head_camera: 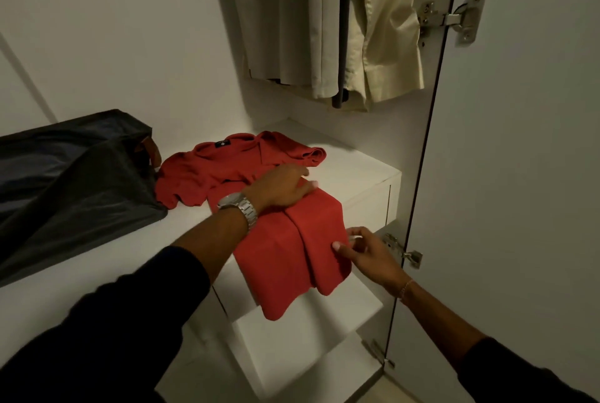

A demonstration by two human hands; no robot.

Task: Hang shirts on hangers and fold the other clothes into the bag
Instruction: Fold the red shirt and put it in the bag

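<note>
My left hand (281,188) presses flat on the red collared cotton shirt (276,240); my right hand (363,254) pinches its right folded edge on the white shelf (367,175).

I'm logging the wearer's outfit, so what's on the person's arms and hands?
Both arms wear dark long sleeves pushed up the forearms. The left hand has a silver metal link-band wristwatch at its wrist; the right hand has a thin chain bracelet.
</note>
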